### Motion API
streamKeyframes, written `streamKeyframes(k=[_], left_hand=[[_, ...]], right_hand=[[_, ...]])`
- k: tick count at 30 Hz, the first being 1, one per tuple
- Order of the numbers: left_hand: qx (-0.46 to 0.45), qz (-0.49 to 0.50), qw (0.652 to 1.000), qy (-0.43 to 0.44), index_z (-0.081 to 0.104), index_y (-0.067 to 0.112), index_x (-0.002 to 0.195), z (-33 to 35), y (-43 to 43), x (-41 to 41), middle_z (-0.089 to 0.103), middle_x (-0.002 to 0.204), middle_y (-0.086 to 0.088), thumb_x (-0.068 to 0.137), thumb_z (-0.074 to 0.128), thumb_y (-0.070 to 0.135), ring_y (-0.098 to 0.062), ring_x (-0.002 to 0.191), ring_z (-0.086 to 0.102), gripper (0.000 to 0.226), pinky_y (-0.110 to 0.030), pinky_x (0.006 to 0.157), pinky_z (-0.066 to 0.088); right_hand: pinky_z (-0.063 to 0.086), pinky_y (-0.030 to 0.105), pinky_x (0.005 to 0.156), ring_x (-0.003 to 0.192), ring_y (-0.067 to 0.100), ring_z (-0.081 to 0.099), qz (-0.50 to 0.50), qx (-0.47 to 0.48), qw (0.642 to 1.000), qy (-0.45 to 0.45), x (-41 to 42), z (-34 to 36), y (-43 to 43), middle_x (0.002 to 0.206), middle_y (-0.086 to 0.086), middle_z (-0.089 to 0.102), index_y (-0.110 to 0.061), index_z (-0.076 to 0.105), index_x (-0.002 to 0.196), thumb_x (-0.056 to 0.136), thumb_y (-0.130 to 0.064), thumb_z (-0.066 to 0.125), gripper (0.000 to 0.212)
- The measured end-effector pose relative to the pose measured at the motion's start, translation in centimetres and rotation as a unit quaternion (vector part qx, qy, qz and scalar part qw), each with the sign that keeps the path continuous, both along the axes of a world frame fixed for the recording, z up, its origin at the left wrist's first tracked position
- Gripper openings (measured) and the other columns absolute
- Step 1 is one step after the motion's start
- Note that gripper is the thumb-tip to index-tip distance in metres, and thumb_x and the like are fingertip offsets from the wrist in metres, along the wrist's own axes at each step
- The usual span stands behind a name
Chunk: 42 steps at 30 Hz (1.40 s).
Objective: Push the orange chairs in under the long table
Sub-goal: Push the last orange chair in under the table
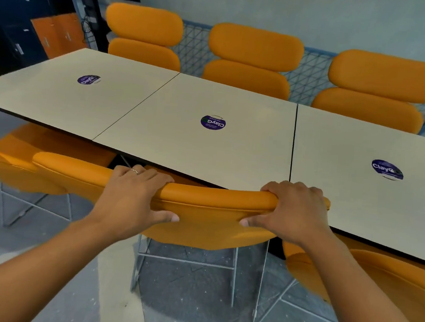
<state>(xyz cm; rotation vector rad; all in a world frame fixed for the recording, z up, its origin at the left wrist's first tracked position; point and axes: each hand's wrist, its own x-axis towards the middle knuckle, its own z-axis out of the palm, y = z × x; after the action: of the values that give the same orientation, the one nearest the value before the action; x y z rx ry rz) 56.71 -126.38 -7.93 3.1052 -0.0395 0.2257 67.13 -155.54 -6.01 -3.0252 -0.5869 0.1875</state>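
I have both hands on the middle chair (210,211) at the lower centre of the frame. My left hand (137,195) and right hand (291,210) each clench its top backrest pad, fingers curled over the far edge, thumbs pressed on the near face. The pad's long axis runs left to right, about parallel to the near edge of the table (207,150), which lies just beyond my fingers, toward the top of the frame. The pad's top edge already overlaps that table edge in this view; I cannot tell whether they touch. Both hands sit about equally far from the table, so I judge a straight, even push forward is called for.
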Motion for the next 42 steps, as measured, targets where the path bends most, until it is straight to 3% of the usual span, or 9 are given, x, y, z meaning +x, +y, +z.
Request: streamKeyframes(k=[4,7,14,21,24,27,31,36,42], left_hand=[[-0.018,-0.056,0.998,-0.009,0.054,0.033,0.124,-0.2,1.4,0.1,0.064,0.11,0.013,0.073,0.032,0.086,-0.014,0.098,0.056,0.077,-0.035,0.087,0.037],[-0.051,-0.087,0.995,0.013,0.049,0.035,0.132,0.5,2.7,0.0,0.061,0.118,0.015,0.079,0.023,0.082,-0.011,0.103,0.054,0.075,-0.035,0.092,0.037],[-0.032,-0.025,0.999,-0.009,0.055,0.039,0.128,1.4,6.4,-1.1,0.063,0.118,0.013,0.082,0.011,0.083,-0.015,0.114,0.051,0.078,-0.042,0.098,0.032],[0.039,-0.023,0.999,-0.023,0.063,0.029,0.109,0.1,8.0,-0.2,0.063,0.125,0.004,0.058,0.025,0.1,-0.027,0.124,0.051,0.096,-0.055,0.1,0.032],[0.085,-0.013,0.996,-0.017,0.063,0.028,0.1,0.1,7.5,0.6,0.068,0.096,0.007,0.051,0.019,0.103,-0.02,0.094,0.061,0.1,-0.038,0.078,0.043],[0.126,-0.007,0.992,-0.019,0.061,0.032,0.095,0.3,7.8,0.9,0.057,0.067,0.012,0.049,0.012,0.105,-0.01,0.064,0.051,0.1,-0.027,0.054,0.028],[0.137,-0.017,0.99,-0.03,0.06,0.033,0.092,-0.1,8.4,1.5,0.056,0.067,0.013,0.049,0.013,0.105,-0.01,0.062,0.049,0.096,-0.023,0.048,0.026],[0.127,-0.023,0.991,-0.04,0.057,0.034,0.087,-0.1,9.2,2.0,0.054,0.066,0.014,0.046,0.011,0.106,-0.009,0.063,0.049,0.095,-0.024,0.048,0.032],[0.124,-0.033,0.99,-0.053,0.054,0.036,0.086,0.3,11.3,2.9,0.051,0.067,0.016,0.044,0.009,0.106,-0.007,0.063,0.048,0.092,-0.021,0.048,0.03]], right_hand=[[0.029,0.05,0.108,0.121,0.02,0.047,-0.013,-0.027,0.999,-0.017,-1.2,-0.3,1.6,0.123,-0.011,0.057,-0.045,0.05,0.128,0.06,-0.089,0.059,0.082],[0.025,0.052,0.11,0.123,0.021,0.046,-0.019,-0.027,0.998,-0.058,-2.5,-1.2,3.1,0.126,-0.012,0.057,-0.046,0.051,0.127,0.052,-0.094,0.047,0.089],[0.035,0.042,0.096,0.107,0.017,0.052,-0.041,-0.02,0.997,-0.068,-1.9,-0.7,3.3,0.107,-0.015,0.062,-0.047,0.058,0.113,0.038,-0.1,0.042,0.094],[0.039,0.04,0.089,0.096,0.016,0.056,-0.029,-0.053,0.997,-0.042,-1.2,0.1,3.3,0.094,-0.014,0.063,-0.041,0.057,0.105,0.036,-0.103,0.049,0.093],[0.04,0.039,0.087,0.094,0.016,0.057,-0.017,-0.052,0.996,-0.064,-1.1,-0.3,3.2,0.091,-0.014,0.061,-0.04,0.058,0.105,0.034,-0.107,0.04,0.099],[0.042,0.041,0.091,0.094,0.017,0.059,-0.018,-0.036,0.997,-0.063,-1.1,-0.2,3.4,0.087,-0.014,0.057,-0.041,0.059,0.107,0.034,-0.111,0.026,0.107],[0.041,0.039,0.091,0.093,0.016,0.058,-0.032,-0.022,0.995,-0.087,-1.3,-0.2,3.6,0.09,-0.013,0.063,-0.041,0.063,0.105,0.032,-0.112,0.017,0.112],[0.042,0.038,0.089,0.083,0.013,0.05,-0.044,-0.019,0.994,-0.095,-1.5,-0.2,4.5,0.076,-0.016,0.05,-0.041,0.064,0.1,0.031,-0.112,0.017,0.11],[0.041,0.038,0.089,0.085,0.014,0.055,-0.051,-0.021,0.992,-0.112,-1.6,-0.5,6.5,0.08,-0.014,0.058,-0.04,0.062,0.096,0.028,-0.113,0.006,0.115]])
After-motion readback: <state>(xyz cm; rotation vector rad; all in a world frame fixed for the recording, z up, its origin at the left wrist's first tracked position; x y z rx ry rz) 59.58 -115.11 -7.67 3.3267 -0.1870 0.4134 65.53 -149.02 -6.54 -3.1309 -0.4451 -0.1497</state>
